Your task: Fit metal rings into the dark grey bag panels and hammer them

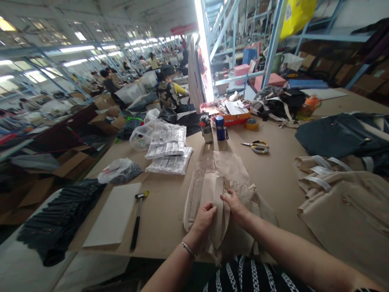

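Note:
A beige garment (234, 164) lies spread on the table in front of me, its near end reaching the table edge. My left hand (204, 219) pinches a folded strip of the beige cloth between thumb and fingers. On the other side of that strip, my right hand (235, 205) is closed on the same garment, fingertips near its top end. The strip stands up a little between both hands. What kind of garment it is I cannot tell.
A hammer (137, 221) and white board (112, 215) lie left, near dark folded garments (60, 215). Ahead are plastic packets (168, 142), two bottles (220, 127), pliers (258, 146) and an orange box (234, 118). More beige garments (349, 202) are stacked right. A person (168, 93) sits beyond the table.

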`<action>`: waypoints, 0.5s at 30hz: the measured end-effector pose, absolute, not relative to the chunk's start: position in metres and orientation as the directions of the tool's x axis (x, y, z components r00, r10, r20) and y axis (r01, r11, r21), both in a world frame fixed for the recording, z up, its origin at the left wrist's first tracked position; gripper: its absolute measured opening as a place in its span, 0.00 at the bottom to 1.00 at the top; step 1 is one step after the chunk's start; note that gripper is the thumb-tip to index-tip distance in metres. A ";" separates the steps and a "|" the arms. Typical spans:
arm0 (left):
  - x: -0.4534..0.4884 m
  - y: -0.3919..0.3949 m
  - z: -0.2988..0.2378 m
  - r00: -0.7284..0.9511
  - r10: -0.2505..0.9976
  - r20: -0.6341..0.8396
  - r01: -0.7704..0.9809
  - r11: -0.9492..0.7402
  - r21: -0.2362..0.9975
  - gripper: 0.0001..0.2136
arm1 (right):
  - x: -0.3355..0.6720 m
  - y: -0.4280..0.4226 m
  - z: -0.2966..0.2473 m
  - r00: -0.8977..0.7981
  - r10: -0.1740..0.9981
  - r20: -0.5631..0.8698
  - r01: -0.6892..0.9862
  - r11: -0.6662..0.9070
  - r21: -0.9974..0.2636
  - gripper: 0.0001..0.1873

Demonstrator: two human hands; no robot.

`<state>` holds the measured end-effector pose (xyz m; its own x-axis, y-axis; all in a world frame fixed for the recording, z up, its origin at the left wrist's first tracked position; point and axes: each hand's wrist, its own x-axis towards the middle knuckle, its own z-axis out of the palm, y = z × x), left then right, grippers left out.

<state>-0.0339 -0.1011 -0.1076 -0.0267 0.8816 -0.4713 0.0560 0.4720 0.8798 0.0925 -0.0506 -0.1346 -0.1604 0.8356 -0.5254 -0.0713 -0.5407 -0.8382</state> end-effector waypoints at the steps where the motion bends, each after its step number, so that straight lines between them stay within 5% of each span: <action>1: -0.034 -0.102 -0.103 -0.029 0.881 -0.473 -0.005 0.473 0.881 0.13 | 0.093 -0.050 -0.133 -0.142 0.847 -0.512 -0.088 -0.526 -0.846 0.39; 6: -0.032 -0.096 -0.082 0.001 0.875 -0.484 -0.197 0.474 0.858 0.15 | 0.105 -0.049 -0.116 -0.090 0.961 -0.261 0.048 -0.257 -0.965 0.45; 10: -0.028 -0.082 -0.060 0.111 0.861 -0.496 -0.295 0.505 0.811 0.19 | 0.113 -0.053 -0.093 -0.332 0.942 -0.048 0.287 0.052 -0.956 0.44; 15: -0.018 -0.088 -0.017 0.242 0.837 -0.491 -0.438 0.545 0.715 0.17 | 0.140 -0.047 -0.096 -0.362 0.926 -0.111 0.169 -0.051 -0.984 0.30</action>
<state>-0.0182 -0.0884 -0.0171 0.2416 0.8372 -0.4907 -0.4377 0.5453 0.7149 0.1399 -0.0473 -0.0960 -0.3617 0.9257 -0.1106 0.1691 -0.0515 -0.9843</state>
